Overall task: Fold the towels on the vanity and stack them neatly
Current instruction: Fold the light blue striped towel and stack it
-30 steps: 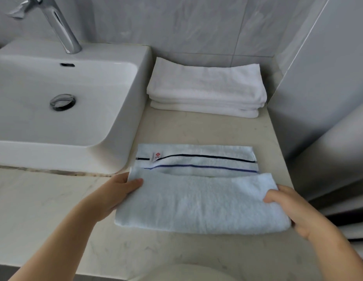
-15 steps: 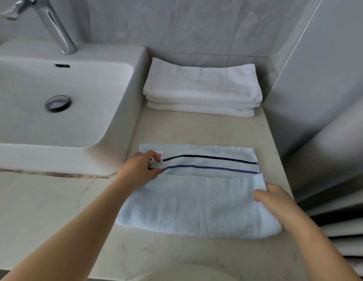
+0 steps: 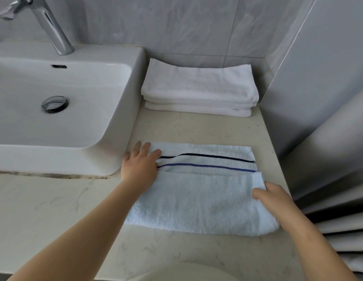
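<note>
1. The pale blue towel (image 3: 199,197) lies on the counter (image 3: 55,209) just in front of the stack of white towels (image 3: 199,90), its near half folded over, probably so the striped band stays exposed
2. The left hand (image 3: 140,166) presses flat, fingers spread, on the towel's corner nearest the sink (image 3: 61,110), gripping nothing
3. The right hand (image 3: 272,197) pinches the towel's opposite edge, arm reaching forward
</note>
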{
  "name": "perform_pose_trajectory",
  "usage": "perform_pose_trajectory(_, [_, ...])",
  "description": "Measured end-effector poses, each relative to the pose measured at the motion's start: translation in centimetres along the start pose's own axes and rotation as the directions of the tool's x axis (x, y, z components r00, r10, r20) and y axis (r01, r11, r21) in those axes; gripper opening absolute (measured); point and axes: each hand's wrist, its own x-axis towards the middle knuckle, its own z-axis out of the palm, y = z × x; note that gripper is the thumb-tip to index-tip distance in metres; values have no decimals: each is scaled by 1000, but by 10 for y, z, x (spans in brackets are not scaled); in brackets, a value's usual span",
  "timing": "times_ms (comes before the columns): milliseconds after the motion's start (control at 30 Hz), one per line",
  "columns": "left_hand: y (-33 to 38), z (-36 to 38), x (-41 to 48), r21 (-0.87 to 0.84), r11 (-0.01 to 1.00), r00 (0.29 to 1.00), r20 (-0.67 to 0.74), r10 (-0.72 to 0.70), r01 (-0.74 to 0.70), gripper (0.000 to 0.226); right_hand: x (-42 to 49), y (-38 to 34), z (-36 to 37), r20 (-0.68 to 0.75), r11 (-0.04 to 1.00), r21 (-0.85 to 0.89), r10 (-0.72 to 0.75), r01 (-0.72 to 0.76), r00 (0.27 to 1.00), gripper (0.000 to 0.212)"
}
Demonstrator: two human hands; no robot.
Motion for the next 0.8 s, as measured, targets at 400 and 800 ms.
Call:
perform_pose_trajectory(400, [-7,-50,-8,-198,941,919,231,318,-276,17,-19,-9,-12,-60,939,281,-189,198,980,22])
perform_pose_trajectory(800, [-5,-29,60,-134,984,970,195,145,-120,26,51,-24,0,-228,959,220,-127,178,965,18])
